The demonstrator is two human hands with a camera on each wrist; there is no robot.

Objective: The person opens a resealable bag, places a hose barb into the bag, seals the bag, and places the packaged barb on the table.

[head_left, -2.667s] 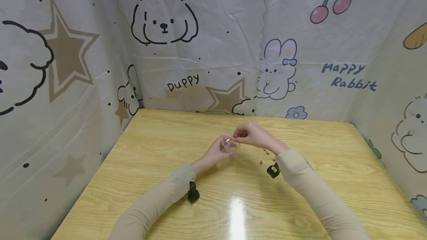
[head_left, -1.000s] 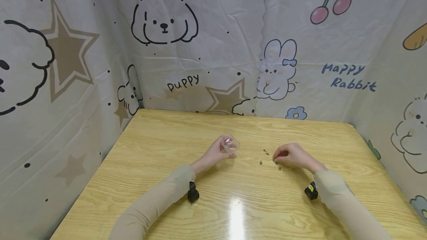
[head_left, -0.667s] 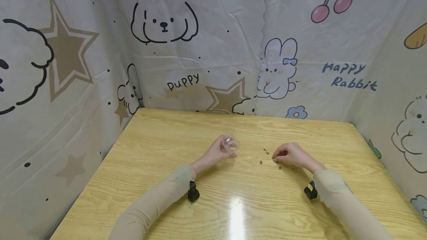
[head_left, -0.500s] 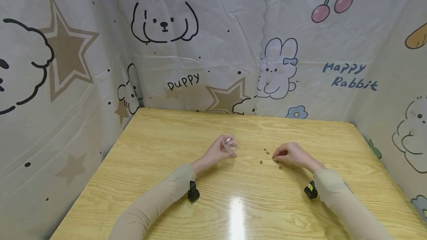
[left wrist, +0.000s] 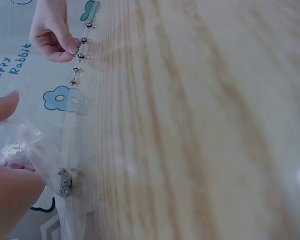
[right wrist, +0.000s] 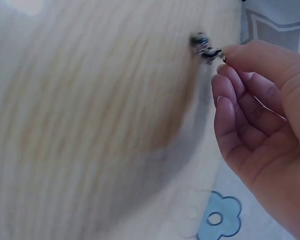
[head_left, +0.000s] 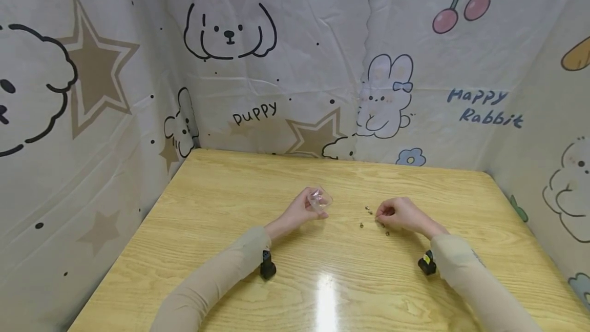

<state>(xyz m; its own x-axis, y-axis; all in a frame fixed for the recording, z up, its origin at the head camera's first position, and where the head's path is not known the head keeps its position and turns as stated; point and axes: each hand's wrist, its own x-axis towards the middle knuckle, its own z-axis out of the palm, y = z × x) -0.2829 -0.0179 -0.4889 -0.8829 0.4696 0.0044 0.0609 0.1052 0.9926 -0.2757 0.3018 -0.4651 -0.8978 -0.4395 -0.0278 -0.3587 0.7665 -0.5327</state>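
Observation:
My left hand point(head_left: 297, 211) grips a clear plastic bag point(head_left: 324, 200) above the table. Through its side in the left wrist view, a few small silvery pieces point(left wrist: 65, 182) show at the bottom. To the right, my right hand point(head_left: 405, 215) is low over the table, thumb and forefinger pinching a small shiny metal piece point(right wrist: 223, 56) with a loop at its end. Around these fingertips several similar metal pieces lie scattered, among them one to the left point(head_left: 361, 225) and one nearer me point(head_left: 387, 233). Their exact kind is too small to tell.
The wood-grain table point(head_left: 221, 183) reaches back to a patterned white curtain point(head_left: 286, 65), which also hangs on both sides. A black wrist camera sits under the left cuff point(head_left: 267, 266) and another under the right point(head_left: 427, 264). Light glares on the table's front.
My right hand has moved from the bag's mouth rightward and down to the scattered pieces, and stays there with only slight finger shifts. My left hand keeps the bag in place.

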